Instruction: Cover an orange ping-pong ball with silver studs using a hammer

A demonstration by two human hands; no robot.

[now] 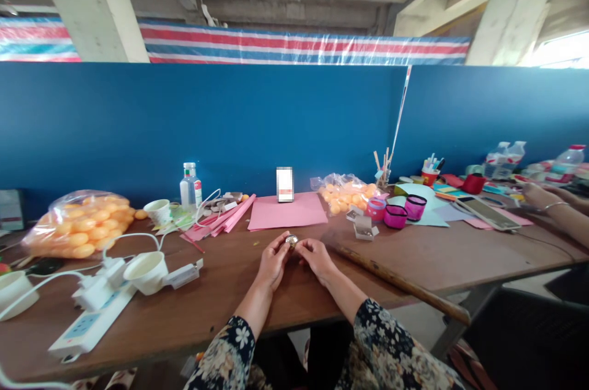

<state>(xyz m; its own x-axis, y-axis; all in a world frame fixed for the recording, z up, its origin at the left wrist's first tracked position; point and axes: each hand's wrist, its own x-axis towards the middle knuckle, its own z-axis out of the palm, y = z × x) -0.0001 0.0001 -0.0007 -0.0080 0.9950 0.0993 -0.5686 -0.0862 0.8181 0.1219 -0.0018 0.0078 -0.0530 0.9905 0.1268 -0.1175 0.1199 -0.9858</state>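
Left hand (272, 262): one small shiny object (291, 241), which we held pinched. Right hand (317, 260): curled at its side, grip unclear; we judged light, steady support best.

I see a pink sheet (285, 214); before it, a silvery object (291, 241) and dark flowered sleeves (391, 338); behind it, a blue partition (221, 114).

Here over our table (442, 258), a small object (291, 241) sits between our left hand (272, 261) and right hand (317, 260). Straight behind, we've got the phone (284, 184) standing on paper (288, 215). To our left, a power strip (92, 321), a paper cup (147, 273) just beside it, a bag of balls (87, 224) behind the strip. Over right, a second bag (350, 195), a small box (365, 229) before it, a stick (400, 279) overhanging our edge.
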